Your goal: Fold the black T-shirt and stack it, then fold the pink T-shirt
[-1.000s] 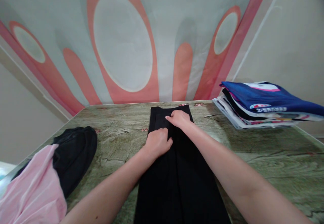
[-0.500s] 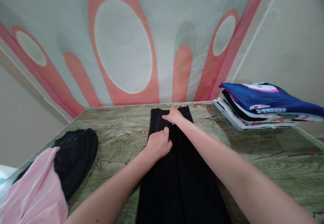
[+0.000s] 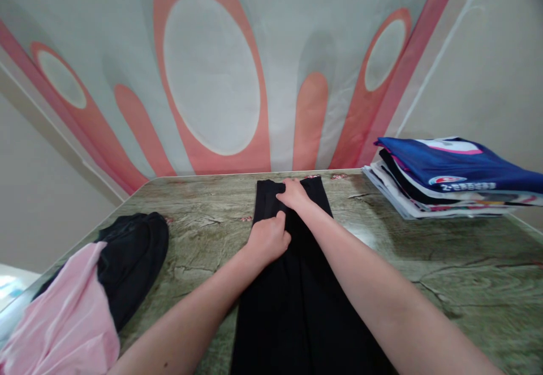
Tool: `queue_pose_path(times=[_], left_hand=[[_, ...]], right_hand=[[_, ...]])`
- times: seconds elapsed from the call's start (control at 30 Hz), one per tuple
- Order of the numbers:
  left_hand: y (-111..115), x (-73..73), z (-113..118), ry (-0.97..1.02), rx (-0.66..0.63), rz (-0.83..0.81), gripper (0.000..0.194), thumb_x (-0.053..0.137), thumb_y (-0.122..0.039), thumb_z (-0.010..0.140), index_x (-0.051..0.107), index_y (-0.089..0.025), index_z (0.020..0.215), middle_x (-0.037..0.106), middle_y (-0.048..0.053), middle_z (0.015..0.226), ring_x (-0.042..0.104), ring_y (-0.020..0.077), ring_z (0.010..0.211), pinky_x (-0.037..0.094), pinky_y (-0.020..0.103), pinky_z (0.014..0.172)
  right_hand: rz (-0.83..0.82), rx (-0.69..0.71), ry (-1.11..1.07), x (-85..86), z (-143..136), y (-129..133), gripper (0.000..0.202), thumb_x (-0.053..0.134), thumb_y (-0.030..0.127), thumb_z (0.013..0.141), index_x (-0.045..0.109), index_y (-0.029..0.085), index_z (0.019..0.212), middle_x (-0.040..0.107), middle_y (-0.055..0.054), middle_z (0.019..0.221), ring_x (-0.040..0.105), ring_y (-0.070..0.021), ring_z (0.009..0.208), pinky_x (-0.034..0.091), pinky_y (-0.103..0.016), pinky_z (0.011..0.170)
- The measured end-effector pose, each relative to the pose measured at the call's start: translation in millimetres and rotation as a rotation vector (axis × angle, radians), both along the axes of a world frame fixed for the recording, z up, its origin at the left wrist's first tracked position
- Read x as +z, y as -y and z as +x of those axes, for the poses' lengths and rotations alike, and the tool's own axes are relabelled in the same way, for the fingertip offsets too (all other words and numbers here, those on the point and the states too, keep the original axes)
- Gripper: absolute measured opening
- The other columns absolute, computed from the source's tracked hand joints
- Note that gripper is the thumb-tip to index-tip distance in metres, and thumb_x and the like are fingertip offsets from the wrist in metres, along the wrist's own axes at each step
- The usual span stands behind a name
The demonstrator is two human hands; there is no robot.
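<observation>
A long black garment [image 3: 275, 318] lies lengthwise on the wood-patterned table [image 3: 203, 222], running from the far edge toward me. My left hand [image 3: 269, 239] is closed on its left part, thumb up, with a fold of the cloth at its fingers. Just beyond it, my right hand [image 3: 293, 195] pinches the same garment near its far end, fingers pressed together. The two hands are close but apart. Cloth and knuckles partly hide the fingertips.
On the right stands a stack of folded clothes, a blue printed one [image 3: 462, 166] on top. At the left lie a crumpled black garment [image 3: 131, 262] and a pink cloth [image 3: 68, 318]. Behind the table is a wall covering [image 3: 280, 52] with coral shapes.
The whole view has shifted slightly, so things appear a little further right. Both hands keep about the same places on the black garment.
</observation>
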State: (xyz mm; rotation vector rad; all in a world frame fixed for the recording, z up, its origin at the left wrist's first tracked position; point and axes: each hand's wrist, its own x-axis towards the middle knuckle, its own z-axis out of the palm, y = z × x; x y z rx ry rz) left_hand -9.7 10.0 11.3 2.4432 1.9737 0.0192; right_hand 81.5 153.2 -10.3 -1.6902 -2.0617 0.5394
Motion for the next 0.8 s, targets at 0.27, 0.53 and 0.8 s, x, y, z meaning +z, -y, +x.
queue_pose_path(times=[0.27,0.53,0.8], left_hand=[[-2.8,3.4,-1.8,0.045,0.034,-0.045,0.015,0.046,-0.027,0.084,0.049,-0.020,0.096,0.067,0.007,0.085,0.067,0.0254,0.080,0.047,0.033,0.069],[-0.6,4.4,0.1,0.037,0.058,-0.062,0.016,0.046,-0.028,0.085,0.050,-0.020,0.098,0.068,0.008,0.088,0.067,0.0258,0.081,0.047,0.034,0.071],[0.3,0.4,1.4,0.013,0.015,-0.011,0.016,0.044,-0.026,0.085,0.050,-0.019,0.098,0.068,0.009,0.089,0.067,0.0264,0.081,0.048,0.034,0.067]], right_hand=[[-0.118,-0.072,-0.402,-11.6,2.0,-8.7,0.073,0.075,0.033,0.063,0.049,0.012,0.128,0.062,-0.012,0.117,0.061,-0.0212,0.103,0.047,-0.027,0.083],[-0.240,0.059,-0.520,-6.6,0.0,-0.1,0.035,0.069,0.020,0.063,0.067,0.017,0.098,0.069,-0.002,0.084,0.063,-0.0178,0.077,0.048,-0.026,0.068],[-0.039,-0.051,-0.550,-12.3,-1.6,-9.8,0.066,0.072,0.013,0.054,0.057,0.018,0.118,0.061,-0.006,0.117,0.058,-0.0179,0.103,0.044,-0.028,0.088]])
